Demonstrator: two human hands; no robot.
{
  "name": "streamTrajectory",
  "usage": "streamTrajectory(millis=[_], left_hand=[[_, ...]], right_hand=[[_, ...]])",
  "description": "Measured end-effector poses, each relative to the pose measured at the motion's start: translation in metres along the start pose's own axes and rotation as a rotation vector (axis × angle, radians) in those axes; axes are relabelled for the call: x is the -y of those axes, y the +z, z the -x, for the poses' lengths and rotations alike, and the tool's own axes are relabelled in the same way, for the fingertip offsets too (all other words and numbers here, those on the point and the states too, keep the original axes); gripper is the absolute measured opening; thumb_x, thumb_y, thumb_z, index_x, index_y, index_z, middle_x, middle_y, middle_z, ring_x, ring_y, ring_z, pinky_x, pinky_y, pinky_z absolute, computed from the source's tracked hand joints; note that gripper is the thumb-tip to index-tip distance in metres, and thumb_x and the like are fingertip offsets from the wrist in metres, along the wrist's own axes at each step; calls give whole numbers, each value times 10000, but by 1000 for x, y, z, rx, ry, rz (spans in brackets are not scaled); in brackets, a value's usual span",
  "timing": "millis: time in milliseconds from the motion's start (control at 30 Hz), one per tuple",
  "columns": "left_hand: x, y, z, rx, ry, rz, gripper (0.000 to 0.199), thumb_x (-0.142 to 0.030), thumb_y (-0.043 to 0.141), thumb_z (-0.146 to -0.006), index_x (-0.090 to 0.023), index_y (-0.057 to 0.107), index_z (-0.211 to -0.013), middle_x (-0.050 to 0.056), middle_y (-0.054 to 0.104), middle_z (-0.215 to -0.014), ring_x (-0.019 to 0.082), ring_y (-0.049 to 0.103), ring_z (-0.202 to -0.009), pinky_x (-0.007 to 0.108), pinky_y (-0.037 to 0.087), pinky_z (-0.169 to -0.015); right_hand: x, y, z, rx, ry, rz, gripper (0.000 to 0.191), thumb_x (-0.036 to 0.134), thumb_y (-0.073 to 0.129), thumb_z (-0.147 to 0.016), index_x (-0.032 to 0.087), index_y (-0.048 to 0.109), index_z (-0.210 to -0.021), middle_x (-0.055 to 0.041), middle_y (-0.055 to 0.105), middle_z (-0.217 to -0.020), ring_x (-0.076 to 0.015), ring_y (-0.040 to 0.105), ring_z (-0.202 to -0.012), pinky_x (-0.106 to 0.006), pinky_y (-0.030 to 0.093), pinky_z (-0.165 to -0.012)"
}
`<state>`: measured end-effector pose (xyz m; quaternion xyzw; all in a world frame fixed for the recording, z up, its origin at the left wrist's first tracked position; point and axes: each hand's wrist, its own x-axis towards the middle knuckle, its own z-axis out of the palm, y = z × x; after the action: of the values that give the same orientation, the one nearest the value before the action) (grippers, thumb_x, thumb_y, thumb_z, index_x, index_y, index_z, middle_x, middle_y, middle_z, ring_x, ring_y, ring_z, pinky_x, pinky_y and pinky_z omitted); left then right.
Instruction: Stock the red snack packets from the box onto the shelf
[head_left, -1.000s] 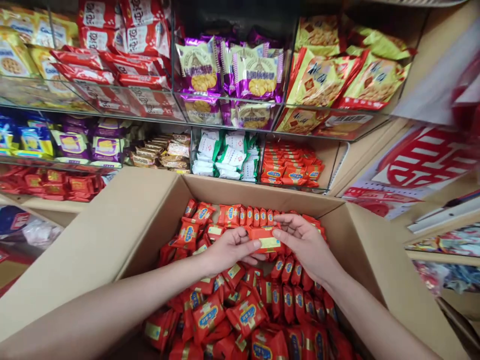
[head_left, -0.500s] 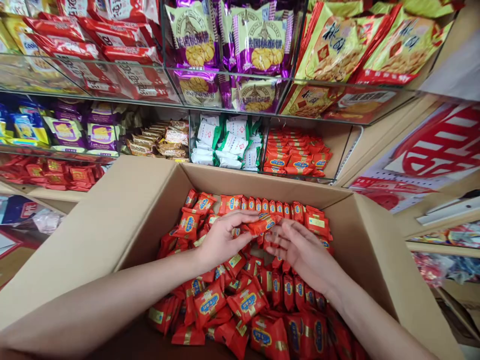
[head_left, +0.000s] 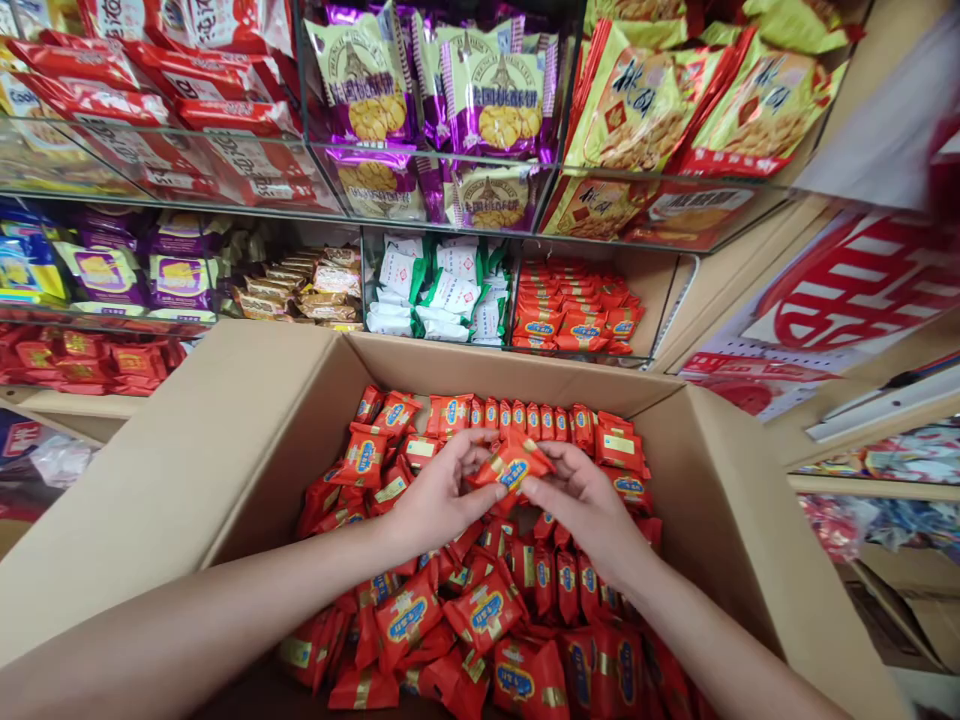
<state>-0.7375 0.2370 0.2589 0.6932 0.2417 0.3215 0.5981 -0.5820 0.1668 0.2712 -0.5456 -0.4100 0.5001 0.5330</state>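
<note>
Between my two hands is a small red snack packet (head_left: pixel 514 468) with a blue and gold label facing up. My left hand (head_left: pixel 448 488) has its thumb and curled fingers on the packet's left side. On the other side, my right hand (head_left: pixel 589 500) pinches it with the thumb on top. Both hands are inside an open cardboard box (head_left: pixel 277 470), above many loose red packets (head_left: pixel 486 608) of the same kind. A row of packets (head_left: pixel 517 415) stands on edge along the box's far wall; more upright ones line up below my right hand.
Shelves with clear glass fronts rise behind the box. They hold purple biscuit bags (head_left: pixel 499 95), yellow-red bags (head_left: pixel 637 100), green-white packets (head_left: pixel 454 290) and more red packets (head_left: pixel 577 310). Box flaps spread out left (head_left: pixel 150 450) and right (head_left: pixel 787 560). A red-and-white sign (head_left: pixel 862 285) hangs at right.
My right hand has closed on the packet, which was in my left hand alone. The packet has turned, its label now facing me. The view has shifted slightly right.
</note>
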Motion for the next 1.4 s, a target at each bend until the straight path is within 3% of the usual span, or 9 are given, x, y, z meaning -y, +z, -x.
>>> streamTrajectory(millis=[100,233,400,533,667,800,1033,1233,1400], left_hand=[[1,-4,4,94,13,-212,492,-179,552,-754,-215,344,-1199,32,570,-954,148,557,-920,294,461,-827],[0,-12,9,176,105,-482,461,-232,518,-788,-225,369,-1224,71,542,-1127,179,526,-1024,327,440,-888],[-17,-27,-15,113,315,-735,378,-196,428,-835,-223,447,-1211,72,527,-1200,180,470,-1119,339,378,-968],[-45,-32,-77,70,480,-987,297,-188,384,-852,-152,553,-1093,94,594,-1102,172,517,-1048,321,393,-932],[-68,-26,-153,128,255,-1317,238,-176,423,-821,-152,643,-908,93,655,-937,200,581,-912,304,425,-811],[-77,-17,-195,178,84,-1440,104,-169,577,-717,-118,653,-669,93,655,-702,229,612,-742,311,434,-686],[-74,4,-205,175,-80,-1556,283,-306,483,-844,-139,517,-1070,73,550,-1066,179,554,-915,388,469,-777],[-77,14,-204,168,-89,-1580,299,-318,480,-844,-137,522,-1078,87,553,-1079,195,553,-936,398,461,-790],[-81,23,-206,236,39,-1553,289,-373,538,-774,-184,619,-978,92,626,-1003,241,567,-962,319,445,-771]], right_hand=[[2,-2,-1,63,-110,391,375,318,622,-708,216,536,-1058,-46,597,-1063,-199,542,-974,-353,417,-852],[17,-17,-1,70,-216,735,245,305,576,-736,213,583,-963,-44,623,-961,-199,556,-898,-341,427,-802],[58,-78,-19,-424,-453,898,238,328,527,-764,213,542,-972,-52,603,-914,-196,552,-815,-324,438,-721],[87,-123,-52,-642,-576,1107,324,252,510,-761,198,503,-1080,-71,602,-962,-217,554,-827,-328,422,-726],[99,-136,-83,-543,-585,1296,292,165,468,-767,168,504,-1056,-90,603,-973,-220,557,-864,-306,408,-750],[105,-137,-98,-471,-511,1447,237,149,506,-754,167,518,-989,-89,604,-960,-213,560,-871,-278,400,-737],[112,-131,-108,-280,-318,1654,207,136,508,-757,163,520,-962,-87,632,-921,-201,582,-846,-243,376,-675],[111,-127,-123,-227,-220,1709,192,102,501,-730,149,549,-910,-83,647,-880,-184,589,-823,-218,370,-629],[115,-111,-125,-204,-201,1772,235,61,421,-757,139,589,-902,-123,651,-863,-209,575,-890,-248,375,-680]])
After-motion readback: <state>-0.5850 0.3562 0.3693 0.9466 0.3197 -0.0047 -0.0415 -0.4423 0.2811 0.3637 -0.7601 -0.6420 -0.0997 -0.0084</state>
